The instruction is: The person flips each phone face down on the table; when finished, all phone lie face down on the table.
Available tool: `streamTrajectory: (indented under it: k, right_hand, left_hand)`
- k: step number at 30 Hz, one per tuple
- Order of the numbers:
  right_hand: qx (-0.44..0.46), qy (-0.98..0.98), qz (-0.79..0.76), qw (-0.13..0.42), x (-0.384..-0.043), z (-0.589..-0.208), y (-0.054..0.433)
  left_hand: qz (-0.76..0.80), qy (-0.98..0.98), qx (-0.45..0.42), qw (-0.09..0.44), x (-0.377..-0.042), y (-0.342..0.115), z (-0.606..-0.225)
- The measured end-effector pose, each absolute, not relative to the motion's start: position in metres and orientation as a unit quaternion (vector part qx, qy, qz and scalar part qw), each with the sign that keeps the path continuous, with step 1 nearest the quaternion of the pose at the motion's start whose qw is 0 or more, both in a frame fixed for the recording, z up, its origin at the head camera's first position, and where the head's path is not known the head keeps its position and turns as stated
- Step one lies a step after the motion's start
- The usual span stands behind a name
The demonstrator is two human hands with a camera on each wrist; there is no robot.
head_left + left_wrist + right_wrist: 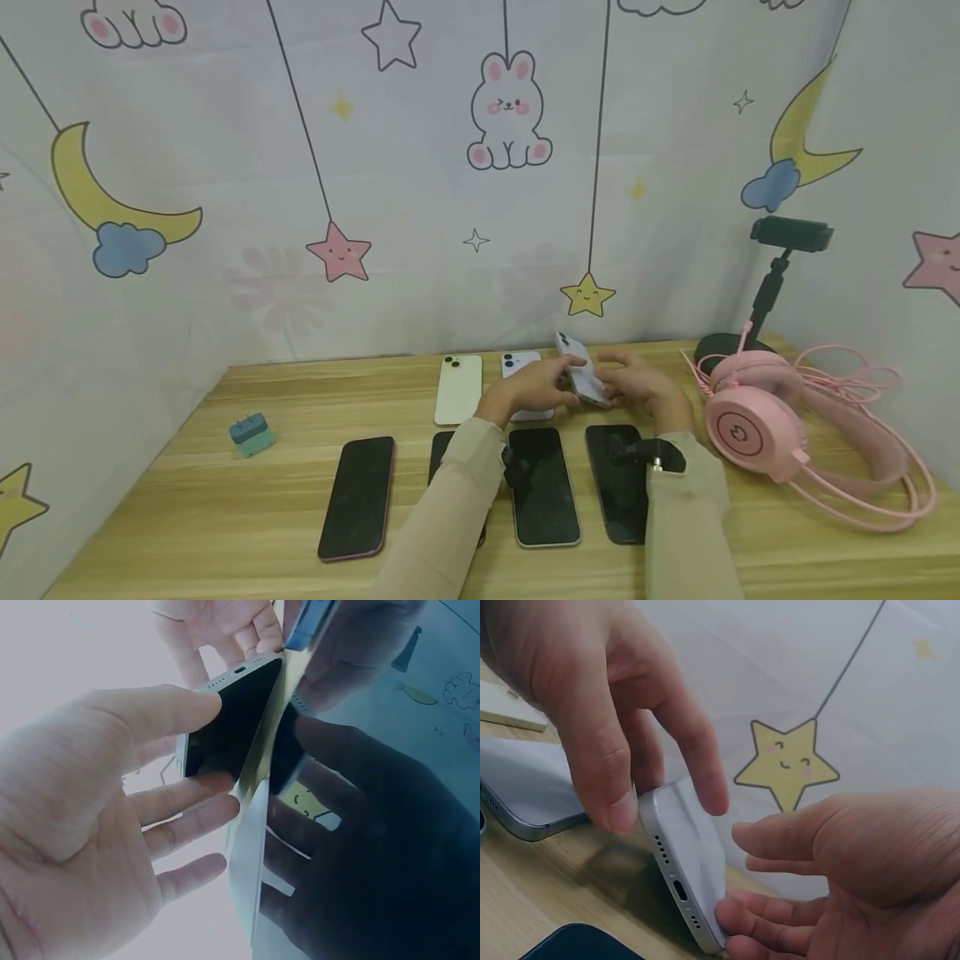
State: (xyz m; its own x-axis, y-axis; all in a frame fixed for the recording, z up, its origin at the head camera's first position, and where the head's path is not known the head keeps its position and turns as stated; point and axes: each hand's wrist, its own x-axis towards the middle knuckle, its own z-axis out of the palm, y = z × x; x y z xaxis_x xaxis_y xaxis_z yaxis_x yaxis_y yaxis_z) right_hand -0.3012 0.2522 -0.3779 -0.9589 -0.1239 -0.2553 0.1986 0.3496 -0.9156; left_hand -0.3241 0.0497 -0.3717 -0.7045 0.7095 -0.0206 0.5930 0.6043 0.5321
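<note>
A pale lavender-white phone (584,380) is tilted up off the table at the back. My left hand (536,388) pinches it between thumb and fingers; the thumb (199,710) lies at the screen's edge in the left wrist view. At the phone's other side is my right hand (637,385), its fingertips (735,915) touching the lower corner while its thumb stays apart from it. Under the left hand lies a white phone (519,362), back up and partly covered. Beside that is a cream phone (458,396), also back up.
Dark-screened phones line the front: one at left (358,500), one mostly hidden by the left sleeve (440,450), then two more (546,492) (615,479). Pink headphones (750,429) and a black stand (767,296) occupy the right. A small blue-green block (252,434) sits left.
</note>
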Motion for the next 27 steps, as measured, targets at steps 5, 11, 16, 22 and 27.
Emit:
streamTrajectory:
  k: [5, 11, 16, 22, 27]
  right_hand:
    - [0.024, 0.807, -0.573, 0.142, -0.3015, -0.3788, 0.2538]
    - [0.026, 0.806, -0.575, 0.139, -0.3024, -0.3814, 0.2542]
    - [0.029, 0.807, -0.573, 0.142, -0.3009, -0.3803, 0.2565]
    - [0.032, 0.808, -0.572, 0.140, -0.3003, -0.3800, 0.2583]
    - [0.037, 0.807, -0.572, 0.139, -0.3000, -0.3800, 0.2587]
  left_hand:
    - [0.234, 0.895, 0.358, 0.126, -0.3243, 0.0502, -0.3730]
    - [0.225, 0.899, 0.349, 0.136, -0.3239, 0.0514, -0.3730]
    - [0.219, 0.900, 0.350, 0.139, -0.3233, 0.0518, -0.3727]
    - [0.216, 0.904, 0.341, 0.143, -0.3227, 0.0515, -0.3719]
    - [0.208, 0.908, 0.334, 0.144, -0.3221, 0.0525, -0.3719]
